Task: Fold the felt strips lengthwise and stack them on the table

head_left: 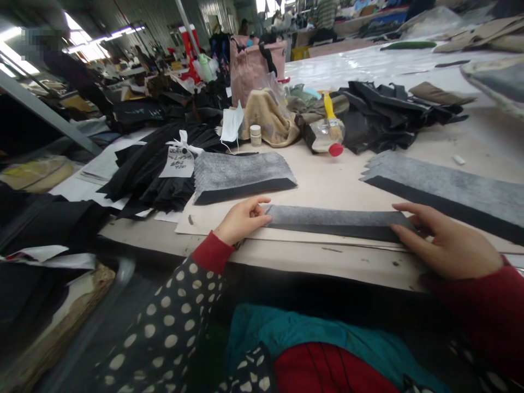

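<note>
A long grey fabric strip with a dark lower edge (327, 218) stretches between my two hands, just above the table's front edge. My left hand (243, 219) pinches its left end between thumb and forefinger. At the other end my right hand (444, 237) has thumb and forefinger closed on the strip's corner. Behind the strip to the left lies a fanned stack of similar grey pieces (245, 169) with black edges. A second fanned stack (446, 188) lies behind my right hand.
Black fabric pieces (151, 158) with a handwritten tag (177, 162) are heaped at left. Further back are a small jar (255, 135), a face mask (232, 123), a clear bottle with a red cap (335, 149), a yellow-handled brush (329, 109) and a pink bag (249, 68).
</note>
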Motion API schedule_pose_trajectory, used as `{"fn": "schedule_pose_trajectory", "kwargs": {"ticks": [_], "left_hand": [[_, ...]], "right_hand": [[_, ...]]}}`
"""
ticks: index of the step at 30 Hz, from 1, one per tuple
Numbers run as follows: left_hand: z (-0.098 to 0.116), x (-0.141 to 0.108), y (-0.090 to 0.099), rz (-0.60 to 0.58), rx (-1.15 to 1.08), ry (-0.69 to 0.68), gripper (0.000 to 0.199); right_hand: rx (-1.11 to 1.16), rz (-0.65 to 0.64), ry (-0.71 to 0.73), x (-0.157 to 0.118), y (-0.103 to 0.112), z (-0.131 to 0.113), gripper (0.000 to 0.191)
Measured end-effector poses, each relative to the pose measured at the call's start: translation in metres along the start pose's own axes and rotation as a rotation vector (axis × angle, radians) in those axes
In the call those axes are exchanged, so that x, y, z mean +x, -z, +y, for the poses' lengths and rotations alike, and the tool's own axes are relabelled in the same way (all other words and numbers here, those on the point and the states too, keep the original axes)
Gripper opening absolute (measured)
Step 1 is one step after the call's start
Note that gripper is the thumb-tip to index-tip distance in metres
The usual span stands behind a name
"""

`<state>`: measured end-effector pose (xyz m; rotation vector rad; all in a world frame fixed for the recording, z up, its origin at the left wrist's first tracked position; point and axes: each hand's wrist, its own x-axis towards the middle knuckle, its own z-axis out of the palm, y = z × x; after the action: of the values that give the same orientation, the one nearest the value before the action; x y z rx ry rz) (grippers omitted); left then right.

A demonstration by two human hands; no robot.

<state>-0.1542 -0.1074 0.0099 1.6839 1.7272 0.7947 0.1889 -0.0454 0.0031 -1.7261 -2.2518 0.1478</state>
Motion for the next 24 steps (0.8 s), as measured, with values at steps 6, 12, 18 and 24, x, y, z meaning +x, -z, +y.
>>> {"fn": "schedule_pose_trajectory", "kwargs": {"ticks": [6,12,18,24], "left_hand": [[-0.001,-0.002,-0.002,0.021,0.058,-0.031,0.039],[0.001,-0.005,-0.003,0.043,0.121,-0.037,0.040],[0.002,-0.004,-0.001,0.021,0.162,-0.013,0.040],[0.001,-0.003,-0.002,-0.002,0.196,-0.020,0.039]], "right_hand": [[0.003,-0.033,-0.005,-0.002,0.004,-0.006,0.049],[0.029,-0.032,0.021,-0.002,0.005,-0.013,0.045],[0.044,0.030,0.069,-0.004,0.003,-0.012,0.043],[0.035,0.064,0.106,-0.005,0.002,-0.015,0.040]]}}
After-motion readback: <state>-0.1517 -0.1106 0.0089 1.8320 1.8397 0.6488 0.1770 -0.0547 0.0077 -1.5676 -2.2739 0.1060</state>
